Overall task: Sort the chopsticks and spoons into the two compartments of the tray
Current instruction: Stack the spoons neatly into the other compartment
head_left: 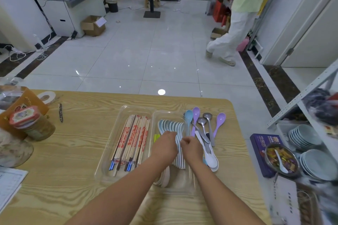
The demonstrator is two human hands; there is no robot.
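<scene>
A clear two-compartment tray lies on the wooden table. Its left compartment holds several wrapped chopsticks. Its right compartment holds a row of pale blue spoons. My left hand and my right hand are both over that row with fingers curled down among the spoon handles; what each grips is hidden. To the right of the tray lie loose spoons: a blue one, two purple ones, two metal ones and white ones.
A tin, a brown box and a pen sit at the table's left. A purple box, a bowl of sweets and stacked plates are at the right. A person walks across the floor beyond.
</scene>
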